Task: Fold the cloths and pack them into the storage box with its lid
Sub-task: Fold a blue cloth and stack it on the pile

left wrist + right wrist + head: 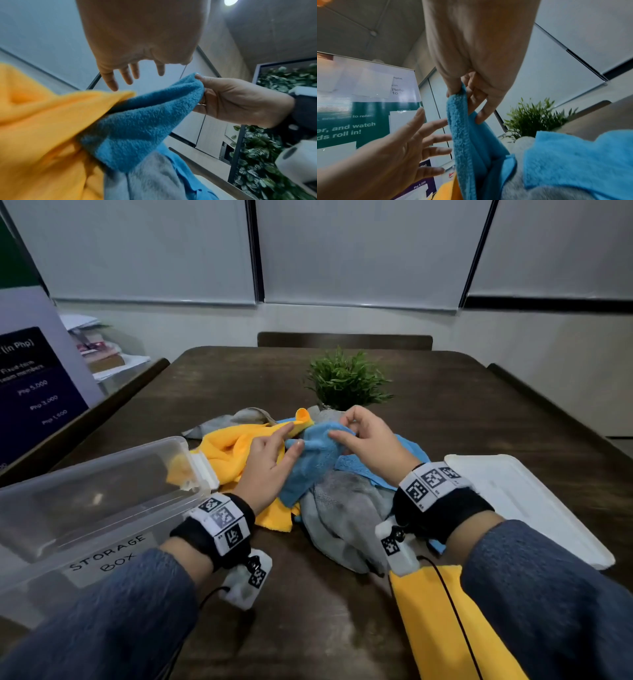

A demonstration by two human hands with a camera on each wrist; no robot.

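Your right hand pinches the blue cloth beside the plant; your left hand, fingers spread, should catch the adjacent corner; lift clear before folding.

A white label on the front of the clear storage box reads "STORAGE BOX". The standing banner shows "(in Php)", "Fixed-term team members", "Php 5,000", "Php 3,000" and "Php 1,500"; from the right wrist its green part reads "and watch" and "roll in!".
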